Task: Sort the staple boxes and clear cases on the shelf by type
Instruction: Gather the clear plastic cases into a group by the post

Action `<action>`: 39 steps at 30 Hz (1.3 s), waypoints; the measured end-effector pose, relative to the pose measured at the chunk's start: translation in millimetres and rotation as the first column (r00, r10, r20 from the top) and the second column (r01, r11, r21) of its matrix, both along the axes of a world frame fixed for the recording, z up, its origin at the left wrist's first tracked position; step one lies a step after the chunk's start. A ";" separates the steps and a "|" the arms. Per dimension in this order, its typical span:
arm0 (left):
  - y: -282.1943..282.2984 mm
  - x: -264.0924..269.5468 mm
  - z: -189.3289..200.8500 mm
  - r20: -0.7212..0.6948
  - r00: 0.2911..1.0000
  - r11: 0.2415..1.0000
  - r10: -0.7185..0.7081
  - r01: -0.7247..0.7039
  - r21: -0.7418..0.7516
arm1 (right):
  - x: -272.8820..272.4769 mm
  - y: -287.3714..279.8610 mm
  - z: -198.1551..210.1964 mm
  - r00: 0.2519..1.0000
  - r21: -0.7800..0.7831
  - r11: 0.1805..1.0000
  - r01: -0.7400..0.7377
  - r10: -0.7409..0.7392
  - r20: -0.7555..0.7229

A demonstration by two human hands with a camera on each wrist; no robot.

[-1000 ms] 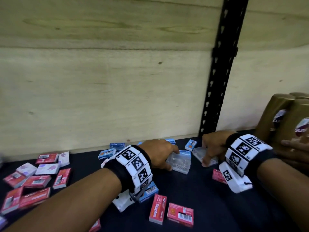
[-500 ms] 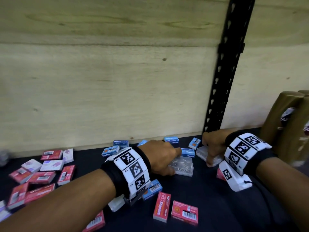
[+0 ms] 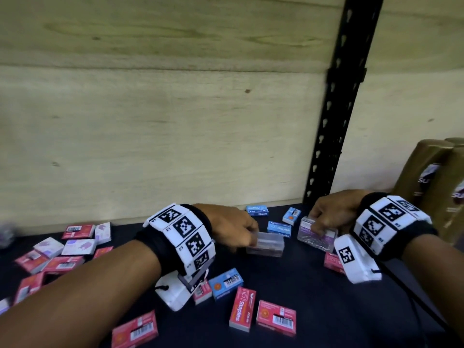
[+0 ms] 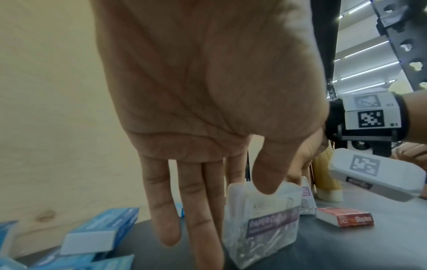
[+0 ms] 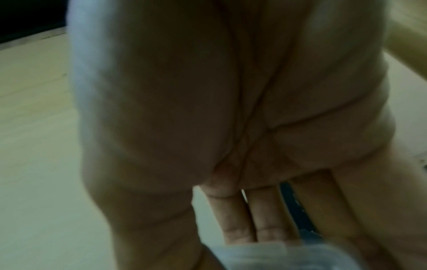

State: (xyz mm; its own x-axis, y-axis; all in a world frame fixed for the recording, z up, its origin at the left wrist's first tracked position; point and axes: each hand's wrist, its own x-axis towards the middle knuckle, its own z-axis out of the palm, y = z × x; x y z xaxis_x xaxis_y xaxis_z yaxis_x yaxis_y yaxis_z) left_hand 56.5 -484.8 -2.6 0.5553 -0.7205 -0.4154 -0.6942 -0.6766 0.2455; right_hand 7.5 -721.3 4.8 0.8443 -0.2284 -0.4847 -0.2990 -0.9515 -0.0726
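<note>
Two clear cases sit near the back of the dark shelf [image 3: 313, 285] in the head view, and I have a hand on each. My left hand [image 3: 226, 228] reaches over the nearer clear case [image 3: 266, 246], fingers curled down over its near end. My right hand [image 3: 331, 213] grips the second clear case [image 3: 316, 234], just right of the first, beside the black slotted upright [image 3: 336, 126]. Blue staple boxes [image 3: 279, 228] lie scattered behind and between the two cases, with one more blue box [image 3: 226, 285] close under my left wrist. Red staple boxes [image 3: 242, 308] lie at the front of the shelf, and a looser cluster of red and white boxes [image 3: 62, 249] fills the far left. Gold-brown bottles [image 3: 437, 182] stand at the right edge.

From the left wrist, my thumb [image 4: 268, 175] presses the top of the clear case [image 4: 261, 224] while my fingers [image 4: 196, 210] reach down along its left side, so I am pinching it. Paper clips show through its wall under a purple label. Blue boxes [image 4: 99, 235] lie to the left, a red box [image 4: 344, 218] to the right.

From the right wrist, the picture is dim and blurred; my palm [image 5: 208, 109] fills it, fingers [image 5: 231, 219] pointing down onto a pale clear edge [image 5: 265, 255] at the bottom.
</note>
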 end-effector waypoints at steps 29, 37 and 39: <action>67.2 5.7 24.8 0.235 0.972 0.994 0.005 0.020 -0.106 | -5.8 21.8 12.2 0.995 0.075 0.997 0.032 -0.039 0.091; 147.3 -0.1 36.6 0.258 0.959 0.987 0.120 -0.088 -0.134 | 18.3 112.1 32.4 0.971 0.119 0.970 -0.211 0.194 0.140; 175.5 -4.9 38.9 0.267 0.950 0.984 0.160 -0.133 -0.118 | 23.5 145.7 34.4 0.952 0.111 0.951 -0.289 0.273 0.140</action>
State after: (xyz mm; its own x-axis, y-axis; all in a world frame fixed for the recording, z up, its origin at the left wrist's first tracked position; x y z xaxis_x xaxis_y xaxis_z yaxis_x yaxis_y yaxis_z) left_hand 51.6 -309.3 36.4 0.7403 -0.6519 -0.1641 -0.6391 -0.7582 0.1291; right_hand 30.9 -575.6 39.2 0.9195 0.0846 -0.3838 -0.0017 -0.9757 -0.2191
